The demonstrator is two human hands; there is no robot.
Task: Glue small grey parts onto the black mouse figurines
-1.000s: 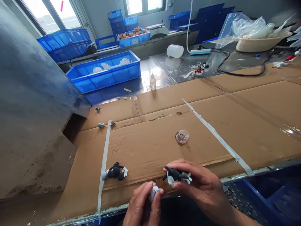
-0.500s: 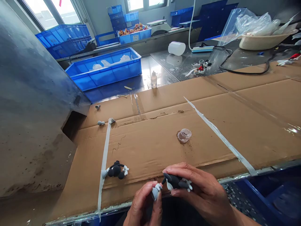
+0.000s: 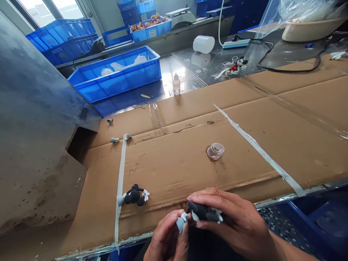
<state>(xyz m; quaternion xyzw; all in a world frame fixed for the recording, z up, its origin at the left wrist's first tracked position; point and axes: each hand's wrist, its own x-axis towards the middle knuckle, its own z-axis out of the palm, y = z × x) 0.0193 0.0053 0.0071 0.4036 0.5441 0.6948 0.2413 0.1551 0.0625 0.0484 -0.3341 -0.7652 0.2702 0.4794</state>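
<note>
Between the thumb and fingers of my right hand (image 3: 231, 217) is a black-and-white mouse figurine (image 3: 203, 212), lying sideways. My left hand (image 3: 168, 235) pinches a small grey-and-white figurine part (image 3: 181, 222). The two pieces meet or nearly meet at the near edge of the cardboard; whether they are joined I cannot tell. Another black figurine (image 3: 135, 195) with a white hand and a grey piece lies on the cardboard to the left, by a strip of white tape. Several small grey parts (image 3: 114, 140) are scattered farther back on the left.
Cardboard (image 3: 168, 170) covers the bench. A small clear cup (image 3: 216, 150) stands mid-bench, a dropper bottle (image 3: 176, 85) behind it. A blue crate (image 3: 116, 78) and a red-and-black mouse figurine (image 3: 236, 67) are farther back. A metal housing (image 3: 35, 137) blocks the left side.
The view has tilted slightly downward, so the background sits higher in the frame. Both hands keep nearly the same hold on their pieces.
</note>
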